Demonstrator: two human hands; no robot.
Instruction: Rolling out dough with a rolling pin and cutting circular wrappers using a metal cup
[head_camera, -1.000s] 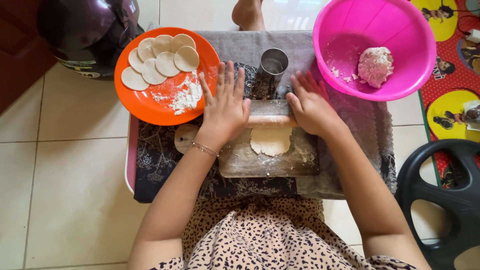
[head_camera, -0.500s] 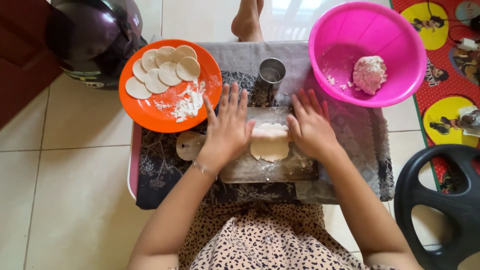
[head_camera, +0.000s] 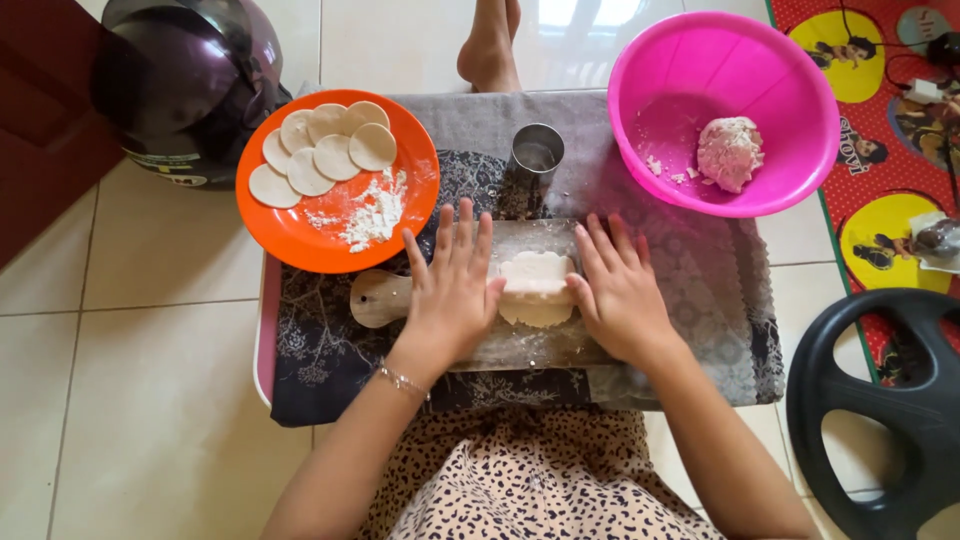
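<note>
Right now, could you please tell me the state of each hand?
Left hand: open, flat on the rolling pin.
Right hand: open, flat beside the dough.

There is one view only, from the camera on my head, looking almost straight down from close above. My lap fills the bottom of the frame and my forearms run up to the middle. The low desk (head_camera: 700, 330) spans the centre, floor tiles the left, a foot at the top edge.
</note>
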